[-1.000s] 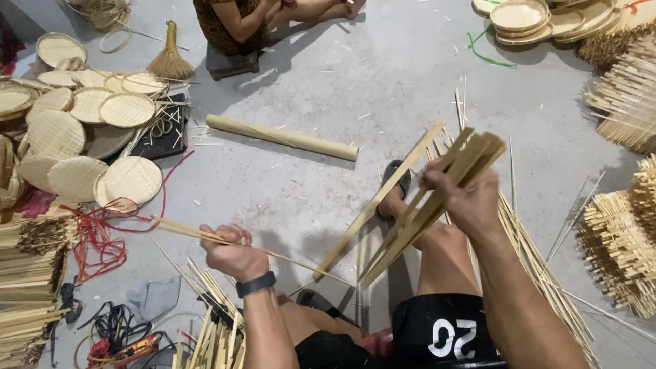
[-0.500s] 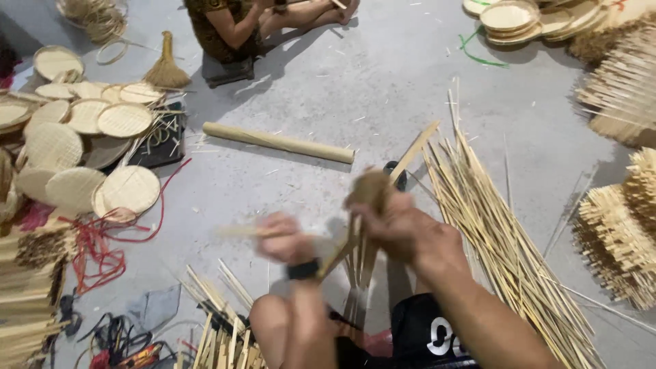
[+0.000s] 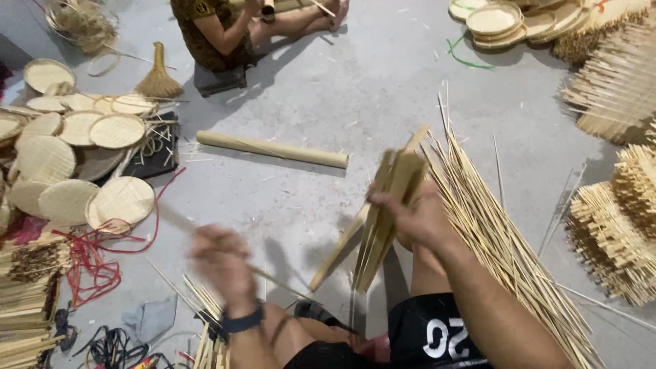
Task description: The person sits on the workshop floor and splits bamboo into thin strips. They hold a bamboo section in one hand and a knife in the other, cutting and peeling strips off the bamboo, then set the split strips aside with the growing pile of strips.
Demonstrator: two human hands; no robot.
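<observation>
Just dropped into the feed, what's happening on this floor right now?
A person seated on the grey concrete floor holds a fan-like bundle of flat pale bamboo slats in the right hand. The blurred left hand grips one thin bamboo strip. A long heap of thin bamboo sticks lies alongside; round woven trays sit left.

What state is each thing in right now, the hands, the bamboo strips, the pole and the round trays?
right hand: closed around a fanned bundle of bamboo strips, held upright off the floor
left hand: blurred, holding a thin stick
bamboo pole: lying flat on the floor
loose splints: lying in a long pile beside the right leg
round woven trays: lying flat, overlapping
</observation>
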